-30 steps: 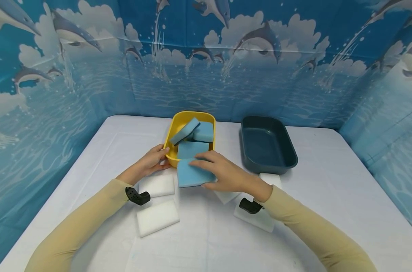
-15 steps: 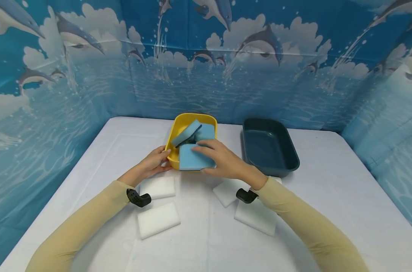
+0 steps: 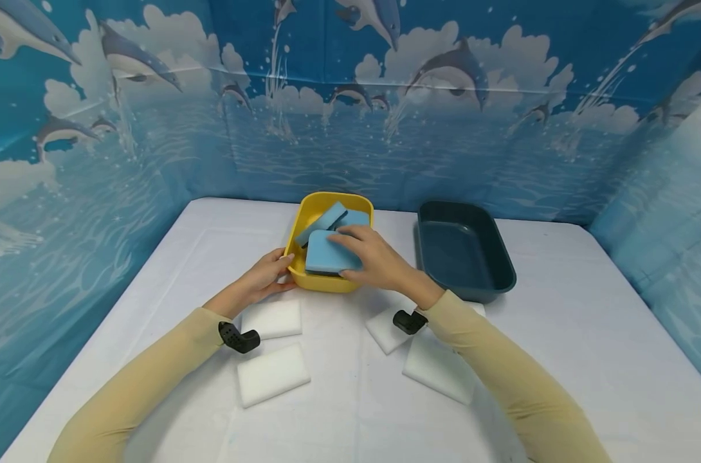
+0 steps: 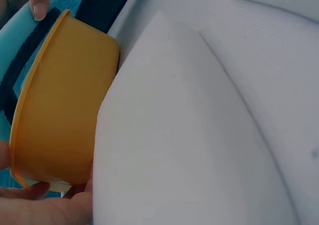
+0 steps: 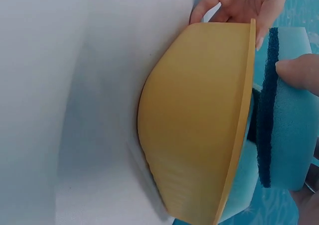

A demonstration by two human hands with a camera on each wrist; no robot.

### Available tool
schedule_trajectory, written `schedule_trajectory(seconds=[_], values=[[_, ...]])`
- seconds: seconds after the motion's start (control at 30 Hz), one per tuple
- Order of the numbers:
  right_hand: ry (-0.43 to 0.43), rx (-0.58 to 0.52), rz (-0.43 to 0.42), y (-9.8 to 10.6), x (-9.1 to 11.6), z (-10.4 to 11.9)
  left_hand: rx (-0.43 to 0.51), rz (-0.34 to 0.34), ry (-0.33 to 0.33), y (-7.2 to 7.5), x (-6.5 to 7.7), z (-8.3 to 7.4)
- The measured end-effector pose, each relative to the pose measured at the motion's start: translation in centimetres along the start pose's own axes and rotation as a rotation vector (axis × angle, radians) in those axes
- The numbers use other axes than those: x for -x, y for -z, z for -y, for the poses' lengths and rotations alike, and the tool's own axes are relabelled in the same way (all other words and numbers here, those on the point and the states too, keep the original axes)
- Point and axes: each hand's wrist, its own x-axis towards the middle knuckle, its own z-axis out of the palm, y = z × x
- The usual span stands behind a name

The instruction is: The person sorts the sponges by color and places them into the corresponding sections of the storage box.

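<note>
- Nearest the body, on the near side of the left hand (image 3: 265, 273), two white pads (image 3: 274, 375) lie one behind the other, apart; they have not moved over the last second.
- Near the right wrist, more white pads (image 3: 440, 370) lie partly hidden under the sleeve (image 3: 501, 360); these too look untouched.
- The left hand grips the near left corner of the yellow box (image 3: 327, 283), thumb at the rim and fingers outside; its hold has not changed, so the box appears steadied.
- The right hand (image 3: 376, 260) pinches the blue sponge (image 3: 332, 252) between thumb and fingers, its dark scouring side down. This is the change: a second ago the sponge hung on the near side of the box, and now it is over the inside.
- That suggests carrying it in is nearly done and only the release is lacking; whether it touches what lies below, I cannot tell.
- Just beyond the right fingers, other sponges (image 3: 352, 220) sit in the box, one tilted (image 3: 324, 223).
- Beyond and to the right of the right hand stands the dark box (image 3: 482, 290), which plays no part so far.
</note>
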Motion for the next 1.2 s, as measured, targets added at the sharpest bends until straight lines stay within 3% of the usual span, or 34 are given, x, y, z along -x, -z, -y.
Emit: schedule_trajectory(seconds=[0.67, 0.93, 1.2], values=[[-0.128, -0.021, 0.010, -2.2, -1.2, -2.0, -0.014, -0.002, -0.003, 0.1, 0.1, 0.0], [-0.116, -0.074, -0.011, -2.4, -0.7, -2.3, -0.005, -0.002, 0.008, -0.2, 0.0, 0.0], [-0.050, -0.078, -0.060, -1.9, -0.2, -2.2, 0.033, 0.011, 0.014, 0.1, 0.2, -0.2]])
